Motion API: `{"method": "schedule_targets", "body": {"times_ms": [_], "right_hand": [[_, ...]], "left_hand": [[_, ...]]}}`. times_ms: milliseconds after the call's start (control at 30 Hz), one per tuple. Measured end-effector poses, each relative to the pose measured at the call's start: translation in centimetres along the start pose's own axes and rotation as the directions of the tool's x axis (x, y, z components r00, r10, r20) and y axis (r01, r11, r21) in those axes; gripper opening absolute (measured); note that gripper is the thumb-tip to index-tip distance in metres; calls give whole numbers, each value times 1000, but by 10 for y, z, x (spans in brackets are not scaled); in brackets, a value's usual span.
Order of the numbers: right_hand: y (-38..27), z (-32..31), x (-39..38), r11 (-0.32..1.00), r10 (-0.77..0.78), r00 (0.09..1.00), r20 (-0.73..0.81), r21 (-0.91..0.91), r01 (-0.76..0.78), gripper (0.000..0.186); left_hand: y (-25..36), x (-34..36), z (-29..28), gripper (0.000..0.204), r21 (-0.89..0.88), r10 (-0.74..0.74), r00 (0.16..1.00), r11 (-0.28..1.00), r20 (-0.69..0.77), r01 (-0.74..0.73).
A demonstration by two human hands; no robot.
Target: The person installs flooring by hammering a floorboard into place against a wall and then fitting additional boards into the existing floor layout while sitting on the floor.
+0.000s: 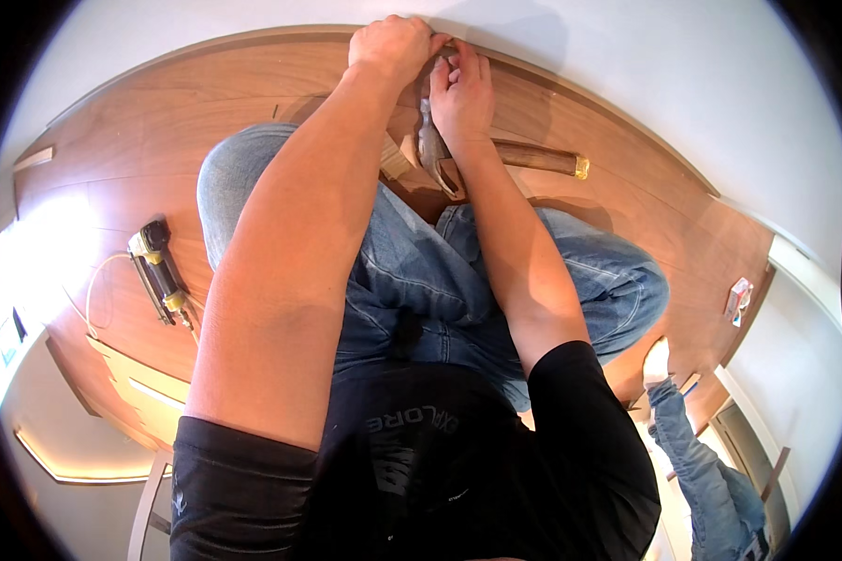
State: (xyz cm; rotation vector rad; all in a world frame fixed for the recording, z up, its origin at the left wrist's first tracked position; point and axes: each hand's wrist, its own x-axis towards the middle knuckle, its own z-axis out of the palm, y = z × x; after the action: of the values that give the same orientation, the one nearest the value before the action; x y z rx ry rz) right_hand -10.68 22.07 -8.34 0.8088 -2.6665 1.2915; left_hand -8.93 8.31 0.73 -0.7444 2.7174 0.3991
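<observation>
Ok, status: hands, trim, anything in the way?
Left hand and right hand close together at brown wall trim; grip unclear. Hammer lying beneath right forearm, possibly in the way.

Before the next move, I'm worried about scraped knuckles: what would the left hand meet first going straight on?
Most likely the white wall just ahead of the left hand; whether they already touch is unclear from this angle.
</observation>
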Motion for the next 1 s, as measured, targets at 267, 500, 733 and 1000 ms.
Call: {"method": "schedule_targets", "body": {"times_ms": [267,500,733,1000], "right_hand": [[0,-2,2,997,25,1000,3,79,-25,35],[2,-3,5,988,67,998,15,141,-68,30],[4,0,2,975,99,995,-17,200,-94,33],[6,0,1,982,74,994,-84,181,-58,36]], "left_hand": [[-5,6,12,61,-15,25,996,1000,-90,-26],[-4,6,9,63,2,33,996,999,-83,-33],[2,1,-1,55,45,5,1000,999,-28,-3],[-2,3,7,57,14,37,996,999,-81,-36]]}}
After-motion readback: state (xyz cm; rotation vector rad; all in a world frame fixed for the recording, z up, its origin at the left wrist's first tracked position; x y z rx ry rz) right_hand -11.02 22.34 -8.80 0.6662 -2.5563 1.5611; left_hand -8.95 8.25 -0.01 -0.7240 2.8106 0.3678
